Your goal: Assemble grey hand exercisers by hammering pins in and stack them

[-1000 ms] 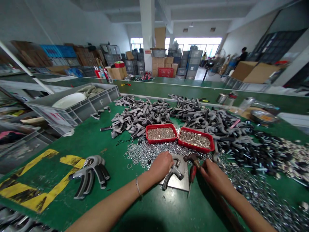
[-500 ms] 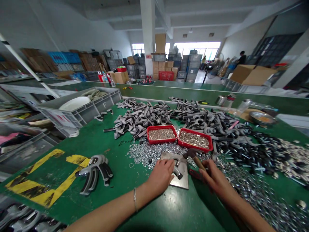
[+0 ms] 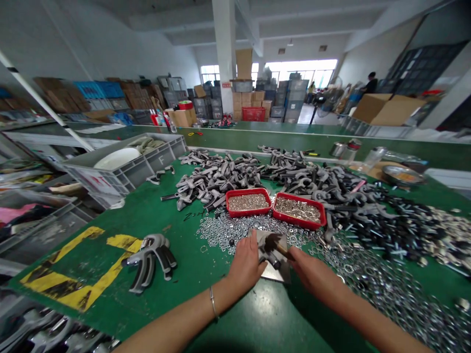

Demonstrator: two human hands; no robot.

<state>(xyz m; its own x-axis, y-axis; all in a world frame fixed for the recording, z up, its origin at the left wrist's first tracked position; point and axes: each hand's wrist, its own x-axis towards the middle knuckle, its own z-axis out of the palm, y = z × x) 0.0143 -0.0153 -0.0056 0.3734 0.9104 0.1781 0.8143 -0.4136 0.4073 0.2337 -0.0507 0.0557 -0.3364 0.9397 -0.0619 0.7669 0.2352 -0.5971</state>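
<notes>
**Q:** What's on the steel plate?
**A:** A grey hand grip (image 3: 274,263) lies on the steel plate (image 3: 280,273), and the plate sits at the front edge of a spread of silver nuts (image 3: 224,233). Much of the grip is hidden by the hands and the tool above it.

**Q:** And the hands?
**A:** The right hand (image 3: 312,275) has its fingers (image 3: 300,260) clenched around the wooden handle of a small hammer (image 3: 274,243), with the dark head right over the grip. The left hand (image 3: 246,267) is bent over the grip's near side, its fingers closed on it and pinning it to the plate, though the contact is partly hidden.

**Q:** What's around them?
**A:** Two red trays (image 3: 248,202) of small metal parts stand just beyond the nuts, side by side. Heaps of grey and black grip handles (image 3: 217,179) lie behind and to the right of them, and loose washers (image 3: 371,284) spread beside the right forearm. An assembled hand grip (image 3: 150,257) lies to the left on the green surface (image 3: 176,314), on yellow-and-black tape, and a grey plastic bin (image 3: 158,159) stands past it.
</notes>
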